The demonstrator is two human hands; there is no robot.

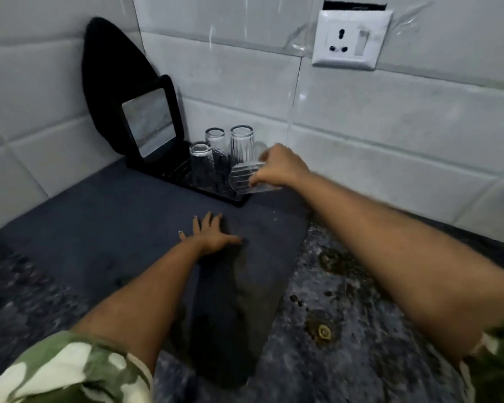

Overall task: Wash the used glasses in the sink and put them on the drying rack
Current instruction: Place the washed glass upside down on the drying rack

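Holding a ribbed glass (249,178) tipped sideways in the right hand (277,167), fingers curled round it just over the rack (216,190) by three upturned glasses (221,154), left hand (213,232) flat on the mat (122,222) — could easily clip those neighbours setting it down.

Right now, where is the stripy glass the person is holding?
In the head view, the ribbed glass is tipped sideways in the right hand, at the right end of the black drying rack, beside three upturned glasses.
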